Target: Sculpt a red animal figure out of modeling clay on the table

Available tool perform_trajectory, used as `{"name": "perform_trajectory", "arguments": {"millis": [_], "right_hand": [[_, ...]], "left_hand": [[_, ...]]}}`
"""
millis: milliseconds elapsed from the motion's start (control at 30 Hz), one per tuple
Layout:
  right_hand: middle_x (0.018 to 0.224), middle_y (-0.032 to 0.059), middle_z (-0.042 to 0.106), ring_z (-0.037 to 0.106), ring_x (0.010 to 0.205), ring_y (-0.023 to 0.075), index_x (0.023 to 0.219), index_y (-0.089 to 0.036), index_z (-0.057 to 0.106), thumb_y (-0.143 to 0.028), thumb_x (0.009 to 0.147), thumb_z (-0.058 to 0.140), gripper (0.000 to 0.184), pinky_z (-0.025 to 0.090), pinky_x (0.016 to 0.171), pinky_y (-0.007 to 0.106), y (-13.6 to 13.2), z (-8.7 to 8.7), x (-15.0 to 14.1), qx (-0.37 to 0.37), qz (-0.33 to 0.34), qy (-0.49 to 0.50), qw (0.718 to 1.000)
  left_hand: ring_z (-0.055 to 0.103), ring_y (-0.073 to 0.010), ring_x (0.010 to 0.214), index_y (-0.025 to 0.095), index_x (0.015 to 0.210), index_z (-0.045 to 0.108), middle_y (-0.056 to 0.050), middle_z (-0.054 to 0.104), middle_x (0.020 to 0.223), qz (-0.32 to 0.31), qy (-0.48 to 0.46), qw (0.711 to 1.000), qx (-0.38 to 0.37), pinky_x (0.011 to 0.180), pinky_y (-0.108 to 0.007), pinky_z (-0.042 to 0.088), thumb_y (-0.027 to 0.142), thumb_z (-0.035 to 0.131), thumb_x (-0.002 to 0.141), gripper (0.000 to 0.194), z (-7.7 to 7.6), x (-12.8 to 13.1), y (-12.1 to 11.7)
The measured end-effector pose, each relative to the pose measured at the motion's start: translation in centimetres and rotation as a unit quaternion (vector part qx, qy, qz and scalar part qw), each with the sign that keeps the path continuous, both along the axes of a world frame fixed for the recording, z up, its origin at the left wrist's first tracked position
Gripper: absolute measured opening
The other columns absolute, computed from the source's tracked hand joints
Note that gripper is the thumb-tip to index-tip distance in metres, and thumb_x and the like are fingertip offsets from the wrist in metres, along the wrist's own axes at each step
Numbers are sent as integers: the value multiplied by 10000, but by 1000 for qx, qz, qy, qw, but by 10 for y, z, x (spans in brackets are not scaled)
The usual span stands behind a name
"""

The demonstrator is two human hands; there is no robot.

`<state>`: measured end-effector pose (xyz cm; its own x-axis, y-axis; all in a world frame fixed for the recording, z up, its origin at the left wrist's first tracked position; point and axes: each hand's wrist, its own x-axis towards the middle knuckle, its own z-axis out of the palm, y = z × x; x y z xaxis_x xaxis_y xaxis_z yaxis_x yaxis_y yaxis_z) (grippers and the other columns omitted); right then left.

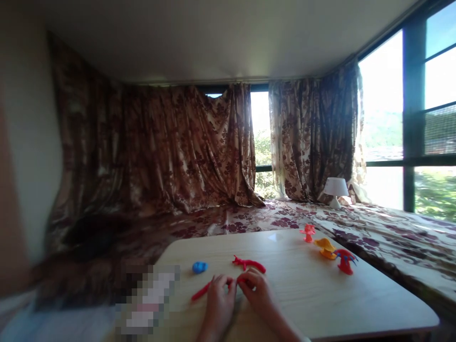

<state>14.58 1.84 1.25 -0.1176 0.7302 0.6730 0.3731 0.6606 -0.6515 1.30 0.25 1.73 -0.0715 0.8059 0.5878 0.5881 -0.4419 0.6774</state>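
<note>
Both my hands rest on a light wooden table (320, 294), close together near its front. My left hand (219, 304) and my right hand (258, 290) have their fingers curled and pinch a thin red strip of modelling clay (201, 291) that sticks out to the left of my left hand. Just beyond my fingers lies a branched red clay piece (248, 263). A small blue clay lump (200, 267) sits to the left of it.
Small clay figures stand at the table's far right: a pink one (308, 232), an orange one (326, 247), a red and blue one (345, 261). A patterned bedspread (374, 228), a small white lamp (335, 191), curtains and windows lie behind. A blurred patch (149, 299) sits at the table's left.
</note>
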Motion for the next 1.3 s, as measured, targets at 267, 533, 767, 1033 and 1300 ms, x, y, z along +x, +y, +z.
{"name": "perform_trajectory", "arguments": {"millis": [267,533,767,1033,1300], "right_hand": [[652,36,635,566,573,172,777,-165,636,-455,762,556,301,461,510,253,11,-4,11,-60,-64,229,970],[641,31,641,576,570,168,781,-159,634,-419,732,589,269,466,526,262,16,-10,13,-58,-38,236,969],[654,45,665,600,588,183,744,-149,644,-344,702,605,203,482,558,282,20,-14,12,-51,-23,214,975],[727,65,676,606,653,196,781,-155,665,-347,742,573,216,489,583,290,12,-6,12,-59,0,192,980],[738,57,671,588,612,164,781,-154,657,-368,720,639,223,479,540,261,11,-5,5,-71,78,242,965]], "left_hand": [[595,-207,712,183,656,611,-57,635,687,53,-33,997,42,701,-338,473,319,455,770,237,2,-1,-1],[617,-225,760,193,741,688,-78,687,750,87,-34,990,104,735,-359,495,395,481,773,291,4,-20,-1],[634,-220,771,201,781,692,-60,710,787,129,51,989,50,756,-353,493,326,483,740,246,7,-83,0],[605,-196,702,222,656,644,-22,672,691,151,193,969,26,678,-303,449,260,524,730,146,9,-77,-1],[597,-256,818,171,829,693,-103,680,825,141,146,974,104,792,-405,442,306,480,776,257,18,-52,9]]}}
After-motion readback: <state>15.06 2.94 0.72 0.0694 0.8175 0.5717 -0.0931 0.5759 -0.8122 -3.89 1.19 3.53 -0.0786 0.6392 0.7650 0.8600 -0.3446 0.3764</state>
